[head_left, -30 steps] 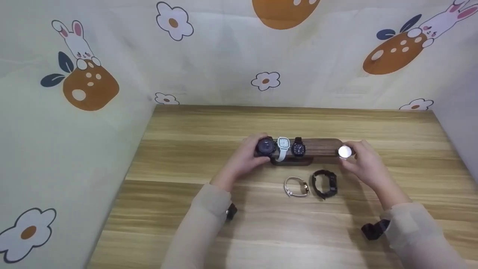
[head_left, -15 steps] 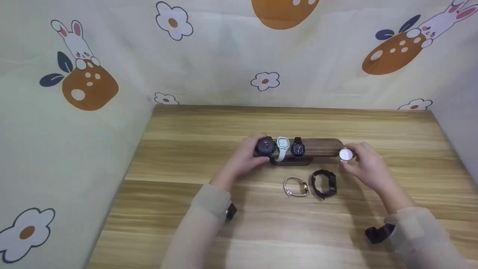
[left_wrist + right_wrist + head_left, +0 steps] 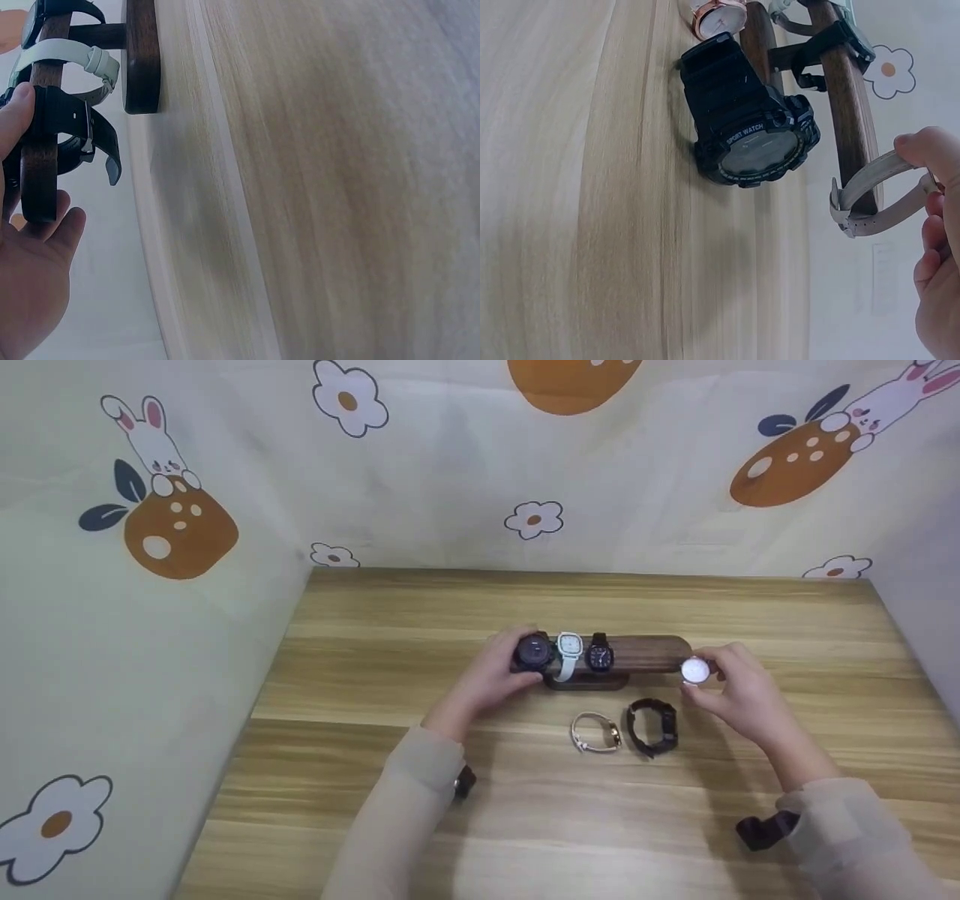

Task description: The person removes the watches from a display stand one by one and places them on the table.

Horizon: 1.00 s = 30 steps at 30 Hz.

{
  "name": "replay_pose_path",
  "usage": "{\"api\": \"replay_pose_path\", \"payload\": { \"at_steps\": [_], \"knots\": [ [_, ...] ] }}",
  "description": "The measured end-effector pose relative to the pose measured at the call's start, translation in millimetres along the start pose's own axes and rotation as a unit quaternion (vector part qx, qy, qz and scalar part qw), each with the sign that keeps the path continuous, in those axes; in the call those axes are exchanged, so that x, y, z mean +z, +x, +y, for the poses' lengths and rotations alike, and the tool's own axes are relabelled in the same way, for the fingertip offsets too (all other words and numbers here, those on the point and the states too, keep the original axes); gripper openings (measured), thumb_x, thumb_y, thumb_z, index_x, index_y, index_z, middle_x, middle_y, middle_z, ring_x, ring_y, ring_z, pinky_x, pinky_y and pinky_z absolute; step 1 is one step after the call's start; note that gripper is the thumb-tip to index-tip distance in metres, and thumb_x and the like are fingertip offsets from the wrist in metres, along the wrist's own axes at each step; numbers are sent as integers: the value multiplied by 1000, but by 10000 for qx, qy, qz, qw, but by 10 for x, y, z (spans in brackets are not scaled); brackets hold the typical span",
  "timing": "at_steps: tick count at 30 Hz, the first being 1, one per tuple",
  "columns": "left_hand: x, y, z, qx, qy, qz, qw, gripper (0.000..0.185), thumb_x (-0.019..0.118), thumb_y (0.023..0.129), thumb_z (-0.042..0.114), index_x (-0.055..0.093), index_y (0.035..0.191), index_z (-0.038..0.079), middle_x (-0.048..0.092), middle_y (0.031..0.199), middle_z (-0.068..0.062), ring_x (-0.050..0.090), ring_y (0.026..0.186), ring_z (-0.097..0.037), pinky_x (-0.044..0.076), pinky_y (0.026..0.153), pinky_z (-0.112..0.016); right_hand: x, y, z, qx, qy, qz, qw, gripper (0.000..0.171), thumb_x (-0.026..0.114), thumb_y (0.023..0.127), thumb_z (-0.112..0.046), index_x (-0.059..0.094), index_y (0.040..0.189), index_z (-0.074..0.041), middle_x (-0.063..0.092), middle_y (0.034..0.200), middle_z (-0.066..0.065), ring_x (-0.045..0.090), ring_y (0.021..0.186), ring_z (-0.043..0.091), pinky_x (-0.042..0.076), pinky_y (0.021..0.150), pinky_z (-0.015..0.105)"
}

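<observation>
My left hand point(image 3: 491, 675) grips the left end of a dark wooden watch stand point(image 3: 649, 654), its thumb against a round black watch point(image 3: 534, 651) on the bar. Beside that watch, a pale mint watch point(image 3: 570, 645) and a small square black watch point(image 3: 600, 655) are also strapped round the bar. At the bar's right end, my right hand point(image 3: 739, 690) pinches a watch with a round white face point(image 3: 695, 670). In the right wrist view, its closed pale strap point(image 3: 874, 176) loops across the tip of the bar. The bar's raised end hangs free over the table.
In front of the stand, a slim watch with a pale strap and rose-gold case point(image 3: 615, 735) lies on the wood-grain table point(image 3: 375, 675). To its right is a chunky black sport watch point(image 3: 757, 154). A patterned cloth wall point(image 3: 450, 472) rises behind the table.
My right hand has drawn slightly right and toward me with the white-faced watch, whose face no longer glares. The left hand and the stand hold their place.
</observation>
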<state>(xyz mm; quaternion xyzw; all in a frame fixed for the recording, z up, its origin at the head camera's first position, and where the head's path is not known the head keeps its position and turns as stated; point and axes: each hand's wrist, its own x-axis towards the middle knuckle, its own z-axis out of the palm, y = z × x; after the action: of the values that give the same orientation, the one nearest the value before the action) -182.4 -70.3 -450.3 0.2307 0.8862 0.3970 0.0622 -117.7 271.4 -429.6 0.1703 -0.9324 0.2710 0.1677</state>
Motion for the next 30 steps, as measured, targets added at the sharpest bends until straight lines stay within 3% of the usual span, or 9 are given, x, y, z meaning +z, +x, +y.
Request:
{"api": "replay_pose_path", "payload": {
  "at_steps": [4,11,14,21,30],
  "knots": [
    [3,2,-8,8,-45,6,10000,70,74,80,20,39,139,10,44,139,-11,40,127,-24,28,109,-37,-5,1,-35,68,145,-73,9998,40,79,67,-3,60,101,5,48,84,7,48,77,24,38,67,23],
    [6,5,-34,373,22,94,9993,67,74,79,19,40,136,8,48,133,-13,43,123,-26,31,107,-37,22,20,-127,158,535,-191,9983,43,80,66,0,60,104,3,42,93,12,40,87,23,35,75,33],
    [1,0,-32,325,5,68,9994,68,74,79,20,40,137,9,47,134,-13,43,123,-25,31,107,-37,44,42,-158,84,559,-195,9982,45,80,65,-2,60,105,2,43,97,13,39,91,22,35,77,36],
    [-1,7,-26,274,10,87,9996,69,74,79,21,40,137,9,46,137,-11,42,125,-24,30,108,-37,107,100,-263,-54,561,-375,9977,46,81,67,-5,60,108,2,53,100,12,51,89,24,46,78,43],
    [12,9,-28,248,53,109,9996,68,75,79,21,40,137,11,47,136,-10,42,125,-23,30,108,-36,286,143,-379,-282,736,-545,9954,50,83,66,-10,60,109,2,56,102,10,54,91,22,48,83,42]
  ]
}}
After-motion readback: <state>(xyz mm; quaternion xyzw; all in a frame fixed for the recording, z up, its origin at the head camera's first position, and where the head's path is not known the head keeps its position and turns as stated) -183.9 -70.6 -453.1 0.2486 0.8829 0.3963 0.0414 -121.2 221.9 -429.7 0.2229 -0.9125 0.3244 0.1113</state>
